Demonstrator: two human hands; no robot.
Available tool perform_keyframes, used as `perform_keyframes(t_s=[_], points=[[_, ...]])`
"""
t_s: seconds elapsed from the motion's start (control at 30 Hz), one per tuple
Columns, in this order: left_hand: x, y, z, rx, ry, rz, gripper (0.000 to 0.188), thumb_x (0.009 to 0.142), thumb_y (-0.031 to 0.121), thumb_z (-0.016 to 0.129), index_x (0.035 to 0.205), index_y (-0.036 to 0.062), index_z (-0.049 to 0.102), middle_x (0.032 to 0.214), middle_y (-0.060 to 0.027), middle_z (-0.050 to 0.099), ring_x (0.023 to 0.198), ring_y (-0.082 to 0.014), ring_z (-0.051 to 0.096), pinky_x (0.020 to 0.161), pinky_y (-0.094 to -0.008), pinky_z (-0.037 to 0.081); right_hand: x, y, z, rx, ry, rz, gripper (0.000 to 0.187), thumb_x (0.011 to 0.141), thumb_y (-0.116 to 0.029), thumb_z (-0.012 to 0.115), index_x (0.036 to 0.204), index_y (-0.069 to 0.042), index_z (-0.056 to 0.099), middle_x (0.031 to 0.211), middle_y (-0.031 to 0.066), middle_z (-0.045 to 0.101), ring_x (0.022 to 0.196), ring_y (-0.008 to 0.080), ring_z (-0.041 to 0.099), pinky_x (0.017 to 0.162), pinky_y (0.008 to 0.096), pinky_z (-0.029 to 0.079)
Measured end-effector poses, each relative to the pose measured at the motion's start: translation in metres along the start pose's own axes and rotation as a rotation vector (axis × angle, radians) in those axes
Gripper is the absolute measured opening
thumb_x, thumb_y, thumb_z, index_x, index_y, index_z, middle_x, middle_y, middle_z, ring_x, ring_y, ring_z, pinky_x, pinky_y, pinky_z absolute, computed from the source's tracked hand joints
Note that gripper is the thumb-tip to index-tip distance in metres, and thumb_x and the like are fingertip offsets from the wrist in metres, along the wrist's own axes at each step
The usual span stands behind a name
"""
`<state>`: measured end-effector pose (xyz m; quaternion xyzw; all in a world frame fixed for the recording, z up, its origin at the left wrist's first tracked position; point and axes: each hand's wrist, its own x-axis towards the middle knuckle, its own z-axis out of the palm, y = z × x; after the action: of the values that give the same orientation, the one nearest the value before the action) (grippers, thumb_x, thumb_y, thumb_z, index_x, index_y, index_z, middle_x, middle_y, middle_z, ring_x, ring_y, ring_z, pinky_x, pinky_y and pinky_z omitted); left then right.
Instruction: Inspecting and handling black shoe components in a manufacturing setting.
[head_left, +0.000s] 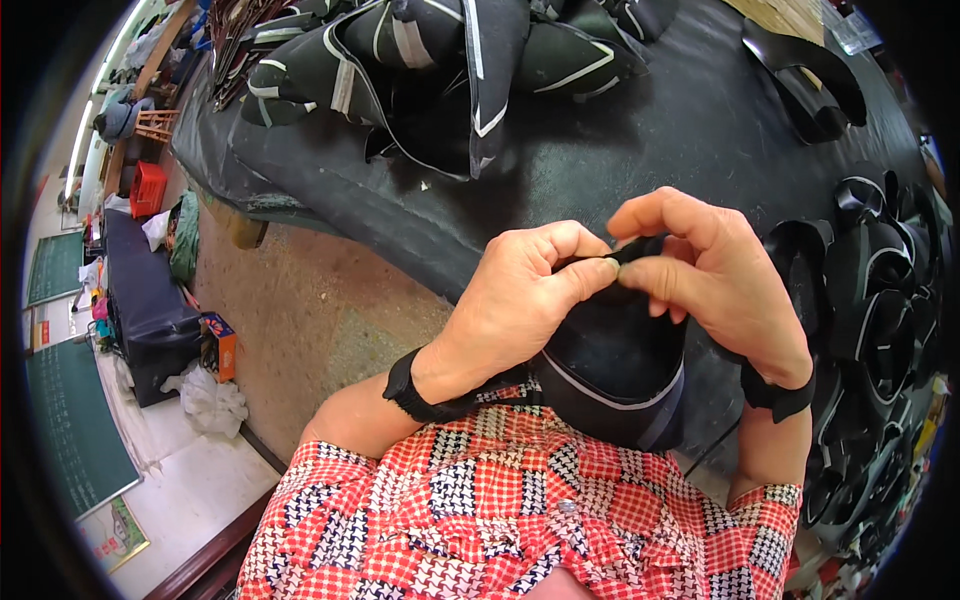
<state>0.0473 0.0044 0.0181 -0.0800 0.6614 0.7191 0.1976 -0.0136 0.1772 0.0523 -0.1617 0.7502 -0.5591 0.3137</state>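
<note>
A black shoe upper [622, 352] with a pale tape strip along its edge hangs close in front of my body, its hollow side facing up. My left hand [512, 292] is closed, with thumb and forefinger pinching its top edge. Right beside those fingertips, my right hand [712, 262] pinches the same edge between thumb and fingers, its forefinger arched above. The small stretch of edge between the two hands is partly hidden by the fingers. Dark bands circle both wrists.
A black-covered table [640, 150] spreads ahead. On its far side lies a pile of taped black uppers [410, 50]. More black uppers [880, 300] are heaped at the right, and a curved black piece [805, 85] lies far right. A dark bench [150, 300] stands left.
</note>
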Motion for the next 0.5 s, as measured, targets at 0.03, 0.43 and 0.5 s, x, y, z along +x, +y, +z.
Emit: perform_keyframes(t_s=[0.03,0.43,0.5], points=[[-0.001,-0.001,-0.001,0.006,-0.001,-0.026,0.012,0.088,0.010,0.058,0.091,-0.0014,0.061,0.080,0.0044,0.058,0.073,-0.0017,0.049,0.065,-0.0170,0.040,0.001,0.004,-0.001,0.011,-0.018,0.032,0.024,0.072,-0.002,0.066,0.094,0.001,0.059,0.074,0.0030,0.060,0.051,0.0052,0.053,0.045,0.0192,0.042],[0.003,-0.001,-0.011,0.359,0.072,0.066,0.013,0.089,0.011,0.056,0.089,-0.0016,0.059,0.068,0.0019,0.054,0.064,-0.0025,0.046,0.056,-0.0202,0.039,0.021,0.013,0.009,0.002,0.010,0.053,0.020,0.070,-0.001,0.067,0.087,0.004,0.058,0.069,0.0021,0.060,0.053,0.0051,0.051,0.048,0.0205,0.040],[0.004,-0.004,-0.010,0.384,0.082,0.093,0.012,0.088,0.011,0.057,0.088,-0.0014,0.058,0.067,0.0009,0.054,0.063,-0.0032,0.046,0.056,-0.0209,0.039,0.025,0.012,0.007,0.119,0.001,0.128,0.021,0.069,-0.002,0.067,0.087,0.004,0.058,0.069,0.0027,0.060,0.053,0.0064,0.051,0.049,0.0224,0.041]])
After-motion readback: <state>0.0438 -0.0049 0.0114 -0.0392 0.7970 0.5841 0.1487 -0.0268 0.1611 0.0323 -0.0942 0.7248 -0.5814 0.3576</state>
